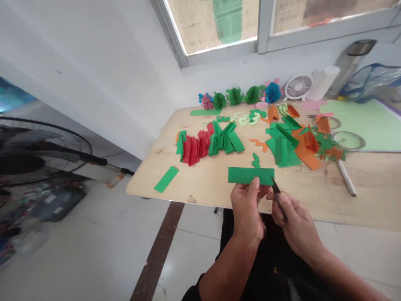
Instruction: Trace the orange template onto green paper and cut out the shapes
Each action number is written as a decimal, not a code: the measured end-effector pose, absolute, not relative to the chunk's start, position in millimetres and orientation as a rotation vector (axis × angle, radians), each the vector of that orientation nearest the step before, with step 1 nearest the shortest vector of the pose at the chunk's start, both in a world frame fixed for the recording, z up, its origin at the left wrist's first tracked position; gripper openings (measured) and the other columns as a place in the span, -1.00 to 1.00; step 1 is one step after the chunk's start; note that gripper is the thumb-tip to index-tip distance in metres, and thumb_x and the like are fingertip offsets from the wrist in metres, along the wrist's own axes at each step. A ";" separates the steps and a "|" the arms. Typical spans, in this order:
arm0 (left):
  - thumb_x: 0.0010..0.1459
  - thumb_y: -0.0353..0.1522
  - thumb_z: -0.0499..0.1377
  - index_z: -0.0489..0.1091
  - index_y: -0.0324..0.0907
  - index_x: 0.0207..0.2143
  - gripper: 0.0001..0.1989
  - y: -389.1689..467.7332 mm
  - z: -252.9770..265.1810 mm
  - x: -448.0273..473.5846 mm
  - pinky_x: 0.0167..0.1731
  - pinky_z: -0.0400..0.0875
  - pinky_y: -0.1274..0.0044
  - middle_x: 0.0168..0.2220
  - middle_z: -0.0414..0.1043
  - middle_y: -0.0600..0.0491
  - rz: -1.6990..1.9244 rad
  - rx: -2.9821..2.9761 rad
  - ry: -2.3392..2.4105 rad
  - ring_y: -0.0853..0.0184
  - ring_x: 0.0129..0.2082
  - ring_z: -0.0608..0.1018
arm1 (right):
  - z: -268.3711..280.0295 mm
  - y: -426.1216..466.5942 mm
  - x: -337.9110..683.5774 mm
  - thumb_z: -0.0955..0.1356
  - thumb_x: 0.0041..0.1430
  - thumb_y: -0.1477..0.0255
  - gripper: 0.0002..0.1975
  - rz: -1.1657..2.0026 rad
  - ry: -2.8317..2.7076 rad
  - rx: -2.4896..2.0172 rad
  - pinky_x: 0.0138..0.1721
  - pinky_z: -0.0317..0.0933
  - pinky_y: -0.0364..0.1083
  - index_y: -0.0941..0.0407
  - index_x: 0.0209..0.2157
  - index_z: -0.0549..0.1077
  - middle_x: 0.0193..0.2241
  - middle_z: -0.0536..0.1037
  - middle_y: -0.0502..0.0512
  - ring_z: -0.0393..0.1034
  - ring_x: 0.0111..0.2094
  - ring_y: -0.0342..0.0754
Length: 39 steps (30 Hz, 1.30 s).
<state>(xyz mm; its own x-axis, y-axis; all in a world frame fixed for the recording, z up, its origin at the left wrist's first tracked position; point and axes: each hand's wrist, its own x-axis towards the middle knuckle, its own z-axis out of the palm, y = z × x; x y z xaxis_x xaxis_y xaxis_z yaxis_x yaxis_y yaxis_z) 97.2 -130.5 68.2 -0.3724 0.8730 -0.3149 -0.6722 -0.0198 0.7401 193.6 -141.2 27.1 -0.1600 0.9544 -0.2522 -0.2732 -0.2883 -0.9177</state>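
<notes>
My left hand (247,205) pinches a green paper strip (244,174) from below, thumb on its face, just over the table's front edge. Faint curved marks show on the strip. Closed round a pair of scissors (276,190), my right hand (293,215) holds the dark blades against the strip's right end; the handles are mostly hidden by the fingers. Right behind the strip lies a wavy green paper cutout (256,160). A zigzag orange cutout (258,144) rests farther back.
Folded red papers (192,148) and green papers (224,138) stand left of centre. A loose green strip (166,179) lies at left. Right are green and orange scraps (308,144), tape rolls (348,140) and a white pen-like stick (347,177). Paper figures (234,96) and a small fan (299,87) line the wall.
</notes>
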 end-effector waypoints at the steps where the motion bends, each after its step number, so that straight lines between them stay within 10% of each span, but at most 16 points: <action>1: 0.02 -0.26 0.31 0.47 -0.26 -0.32 -0.75 -130.6 68.5 96.9 -0.27 0.47 0.46 -0.43 0.52 0.02 1.668 0.274 1.030 0.40 -0.46 0.53 | 27.0 -141.3 193.6 0.29 0.25 0.16 -0.71 1.628 -0.925 -1.116 -0.69 0.02 -0.24 0.10 -0.37 0.38 -0.70 0.14 -0.17 -0.04 -0.68 -0.24; 39: -0.09 -0.29 0.32 0.47 -0.27 -0.50 -0.80 -125.2 65.0 88.6 -0.44 0.36 0.54 -0.56 0.44 0.06 1.464 0.459 1.115 0.42 -0.55 0.42 | 32.9 -143.3 192.8 0.29 0.21 0.09 -0.56 1.533 -1.083 -1.230 -0.71 0.03 -0.22 0.08 -0.60 0.24 -0.71 0.12 -0.13 -0.02 -0.68 -0.22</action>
